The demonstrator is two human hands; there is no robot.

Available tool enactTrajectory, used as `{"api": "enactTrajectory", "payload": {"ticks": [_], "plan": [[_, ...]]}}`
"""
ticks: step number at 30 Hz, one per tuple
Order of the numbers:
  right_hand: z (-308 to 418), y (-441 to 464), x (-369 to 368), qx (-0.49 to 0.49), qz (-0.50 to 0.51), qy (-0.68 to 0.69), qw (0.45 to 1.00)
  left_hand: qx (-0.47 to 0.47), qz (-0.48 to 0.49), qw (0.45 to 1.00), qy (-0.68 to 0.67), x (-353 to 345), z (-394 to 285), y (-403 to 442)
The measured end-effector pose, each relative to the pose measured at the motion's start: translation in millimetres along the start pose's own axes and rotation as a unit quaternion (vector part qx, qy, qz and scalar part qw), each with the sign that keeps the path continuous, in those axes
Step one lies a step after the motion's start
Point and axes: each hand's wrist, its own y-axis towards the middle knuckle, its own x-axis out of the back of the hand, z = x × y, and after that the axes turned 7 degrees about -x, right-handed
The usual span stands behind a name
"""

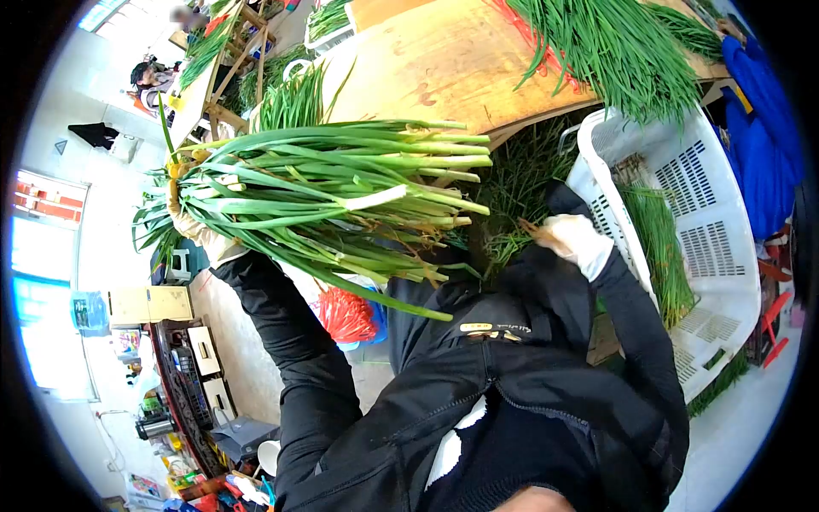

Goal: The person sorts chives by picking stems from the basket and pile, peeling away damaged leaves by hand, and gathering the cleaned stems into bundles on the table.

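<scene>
My left hand [198, 218], in a pale glove, is wrapped round a large bundle of long green stalks [341, 196]. The bundle lies across the view with its pale cut ends pointing right and its leafy end at the left. Apart from it, my right hand [570, 241], in a whitish glove, is closed near my lap, with thin brownish strands at its fingertips. Loose green leaves [512, 243] are heaped just left of that hand.
A wooden table [418, 64] bearing green stalks [610, 51] spans the top. At the right stands a white perforated basket [717, 256] with greens inside. Red strips [345, 314] hang beside my left arm. Blue clothing [763, 145] shows far right; another person [152, 81] is upper left.
</scene>
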Motion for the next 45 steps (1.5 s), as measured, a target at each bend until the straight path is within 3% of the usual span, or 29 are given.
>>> {"api": "enactTrajectory", "payload": {"ticks": [1,2,3,5,6,9,11,12,14,15,18,20,21,23,24,25,27,28,30,32,34,35,37,38,39,42,43,44,45], "plan": [[21,-2,5,0.039,-0.094,0.126,0.987,-0.032,-0.003,0.999,-0.019,8,4,1],[48,3,13,0.109,-0.103,0.382,0.912,-0.015,0.003,1.0,-0.022,4,6,3],[72,11,22,0.17,-0.109,0.608,0.768,0.002,0.009,1.0,-0.025,-1,7,6],[98,24,43,0.109,-0.087,0.527,0.838,0.047,0.068,0.995,-0.051,-25,15,7],[105,35,43,0.125,-0.151,0.466,0.863,0.076,0.12,0.987,-0.07,-46,22,7],[139,66,67,0.142,-0.251,0.472,0.833,-0.068,-0.06,0.995,-0.05,-31,29,16],[145,81,60,0.129,-0.162,0.694,0.69,-0.098,-0.099,0.989,-0.043,-39,34,15],[142,79,57,0.161,-0.152,0.716,0.662,-0.09,-0.089,0.991,-0.043,-56,37,11],[131,58,75,0.108,-0.045,0.685,0.719,-0.08,-0.084,0.993,-0.035,-72,34,7],[121,35,94,0.096,0.118,0.768,0.622,-0.079,-0.076,0.993,-0.039,-68,31,9],[75,23,56,0.337,-0.022,0.753,0.565,-0.052,-0.021,0.997,-0.053,-38,9,11],[50,7,38,0.361,-0.067,0.754,0.545,-0.067,-0.074,0.995,-0.028,-27,8,12],[36,-6,27,0.335,-0.08,0.733,0.586,-0.073,-0.095,0.993,-0.016,-22,7,12],[13,-37,2,0.102,-0.006,0.832,0.545,-0.077,-0.119,0.99,-0.001,-22,10,13],[-1,-37,-8,0.012,-0.03,0.692,0.722,-0.083,-0.128,0.988,-0.001,-25,14,13],[25,-41,17,-0.241,-0.044,0.453,0.857,-0.095,-0.108,0.99,-0.004,-39,20,12],[50,-39,20,-0.011,-0.134,0.45,0.883,-0.082,-0.072,0.992,-0.059,-42,27,16],[81,-22,29,0.094,-0.223,0.48,0.843,-0.074,-0.054,0.992,-0.086,-43,30,18],[124,5,67,0.189,-0.309,0.354,0.862,-0.024,-0.017,0.991,-0.13,-89,48,15],[140,38,89,0.199,-0.395,0.126,0.888,-0.063,-0.03,0.993,-0.093,-77,51,30],[159,52,102,0.187,-0.445,0.055,0.874,-0.089,-0.041,0.995,-0.037,-82,47,40],[162,58,88,0.152,-0.383,0.02,0.911,-0.011,0.033,0.998,-0.055,-79,40,39],[155,71,78,0.236,-0.455,0.052,0.857,-0.053,0.024,0.997,-0.045,-93,37,39],[151,68,73,0.227,-0.42,0.053,0.877,-0.122,-0.104,0.987,-0.006,-101,45,37],[145,60,68,0.218,-0.384,0.053,0.895,-0.063,0.002,0.996,-0.07,-108,42,31],[117,37,58,0.225,-0.296,0.07,0.925,-0.132,-0.094,0.986,-0.029,-122,49,20],[106,30,41,0.171,-0.252,-0.02,0.952,-0.186,-0.228,0.953,0.07,-140,54,19],[90,23,30,0.221,-0.251,0.003,0.942,-0.181,-0.176,0.966,0.047,-130,52,18],[63,19,-2,0.159,-0.196,0.002,0.968,-0.178,-0.122,0.976,0.022,-113,46,18]]}}
